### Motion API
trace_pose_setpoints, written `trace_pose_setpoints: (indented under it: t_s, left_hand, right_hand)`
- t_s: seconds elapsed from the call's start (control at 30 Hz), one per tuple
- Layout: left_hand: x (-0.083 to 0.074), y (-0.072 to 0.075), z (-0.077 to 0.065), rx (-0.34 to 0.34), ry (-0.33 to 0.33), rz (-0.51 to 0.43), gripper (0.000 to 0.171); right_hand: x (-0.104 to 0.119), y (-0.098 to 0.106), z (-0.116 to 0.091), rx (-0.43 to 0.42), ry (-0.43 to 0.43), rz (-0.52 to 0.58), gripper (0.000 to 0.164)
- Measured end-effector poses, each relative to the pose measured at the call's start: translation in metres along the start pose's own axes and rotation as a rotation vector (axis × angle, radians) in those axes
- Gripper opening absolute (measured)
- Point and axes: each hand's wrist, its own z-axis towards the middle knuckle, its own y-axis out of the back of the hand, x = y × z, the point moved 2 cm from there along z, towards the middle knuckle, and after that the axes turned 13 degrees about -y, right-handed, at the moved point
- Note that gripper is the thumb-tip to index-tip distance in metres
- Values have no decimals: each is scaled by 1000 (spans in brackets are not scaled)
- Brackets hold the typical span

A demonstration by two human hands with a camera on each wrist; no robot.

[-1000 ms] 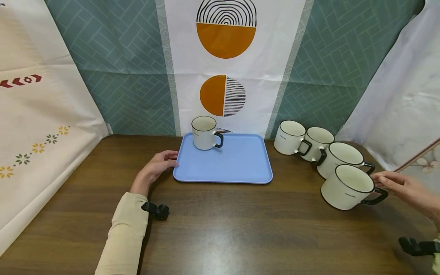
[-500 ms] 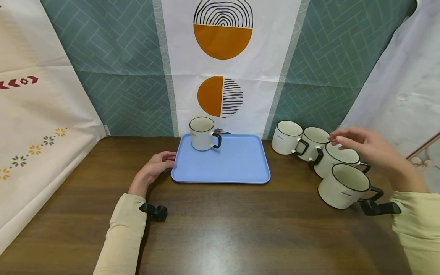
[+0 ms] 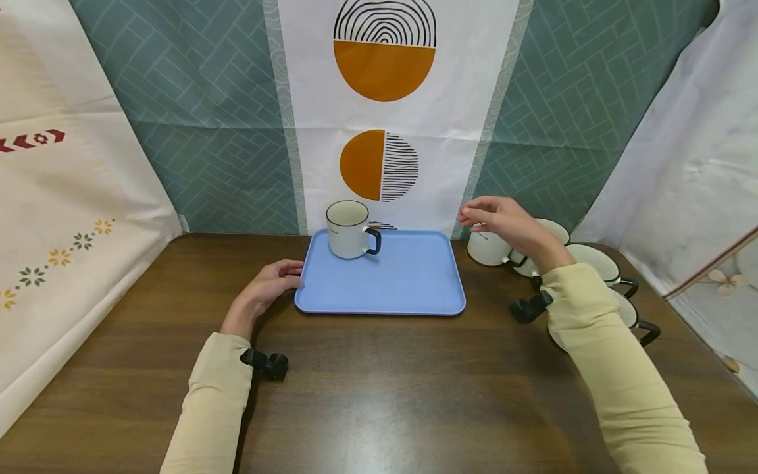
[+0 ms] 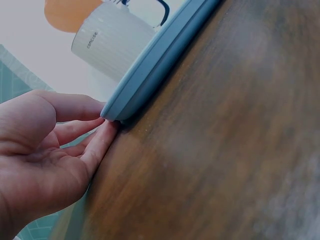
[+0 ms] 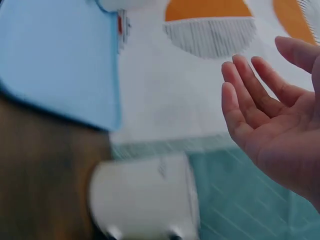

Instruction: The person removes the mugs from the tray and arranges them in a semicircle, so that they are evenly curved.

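My left hand (image 3: 269,289) is at the left edge of a light blue tray (image 3: 403,283). In the left wrist view its thumb and fingers (image 4: 98,142) pinch the tray's rim. A white mug (image 3: 345,240) with a dark rim and black handle stands upright near the tray's back left corner. My right hand (image 3: 506,220) hovers over the leftmost mug (image 3: 487,250) of a row right of the tray, partly hiding it. Nothing is held in it; in the right wrist view the fingers (image 5: 245,90) are loosely bent and apart from that mug.
More white mugs stand close behind and under the right forearm: one behind the hand (image 3: 553,229), a wider one (image 3: 597,260), and a front one (image 3: 626,309) mostly covered by the sleeve. A patterned cloth (image 3: 385,158) hangs behind the brown table (image 3: 355,395).
My right hand has swung from beside the front mug's handle, up and left across the mugs, to above the leftmost one. The left hand, tray and mugs have stayed put.
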Motion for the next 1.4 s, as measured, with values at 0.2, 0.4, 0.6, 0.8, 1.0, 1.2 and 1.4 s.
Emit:
trace_pose_setpoints:
  t_s: [0.2, 0.4, 0.6, 0.8, 1.0, 1.2, 1.4]
  left_hand:
    - [2, -1, 2, 6, 3, 9, 53]
    - [2, 2, 2, 0, 1, 9, 52]
    - [1, 5, 4, 6, -4, 5, 54]
    - [1, 5, 3, 3, 4, 11, 54]
    - [2, 0, 1, 0, -1, -2, 54]
    - [3, 0, 2, -8, 0, 9, 54]
    - [4, 2, 3, -11, 2, 23, 53]
  right_hand:
    - [-5, -40, 41, 57, -55, 58, 46]
    - [-3, -75, 68, 24, -60, 101, 41]
    - [-4, -106, 89, -4, -59, 236, 35]
    - [-7, -137, 109, -73, -66, 268, 38]
    - [-10, -158, 118, -56, -52, 302, 30]
    - [-7, -167, 122, 98, -33, 359, 29]
    - [-1, -175, 123, 135, 4, 311, 32]
